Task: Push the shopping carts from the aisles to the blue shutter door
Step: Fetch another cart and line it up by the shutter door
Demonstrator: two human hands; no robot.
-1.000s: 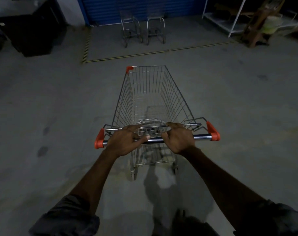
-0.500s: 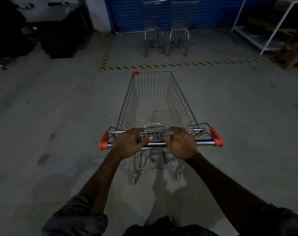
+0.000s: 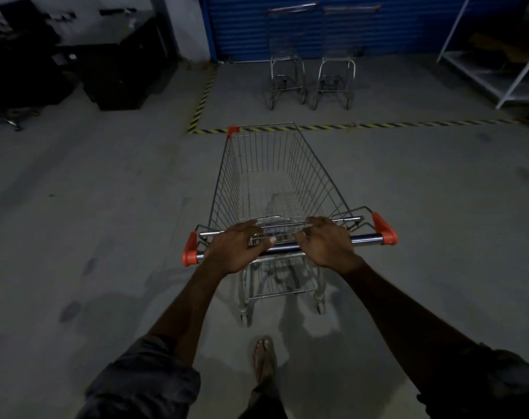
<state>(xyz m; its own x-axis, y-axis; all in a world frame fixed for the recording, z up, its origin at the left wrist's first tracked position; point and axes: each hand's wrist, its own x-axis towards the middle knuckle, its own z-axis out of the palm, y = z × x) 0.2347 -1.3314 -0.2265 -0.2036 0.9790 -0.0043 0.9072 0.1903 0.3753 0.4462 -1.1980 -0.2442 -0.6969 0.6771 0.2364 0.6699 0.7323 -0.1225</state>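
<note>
- The left hand is gripping the handle bar of the cart, with the fingers curling over the top and the thumb lying along the near side of the bar.
- The right hand is gripping the same bar just beside it, fingers wrapping over the top. Both hands are sitting near the middle of the bar, with a short bare stretch of metal showing between them.
- Both arms are reaching forward to the cart, and dark sleeves are covering the upper arms.
- Orange caps are closing off the two ends of the bar, outside the hands.
- The cart's wire basket is narrowing toward its far end, where an orange corner piece is sitting on the left.
- The cart is standing on its wheels on the grey floor.
- Just behind the cart, a foot in a sandal is stepping forward between the arms.
- Beyond the cart's far end, striped tape is running across the floor, and turning away along the left.
- Past that tape, straight ahead of the cart, a parked cart and a second parked cart are standing side by side.
- The blue shutter door is standing right behind those two, well ahead of the cart.
- Ahead and to the right of the cart, a white rack is standing; ahead and to the left, dark cabinets are standing in shadow.
</note>
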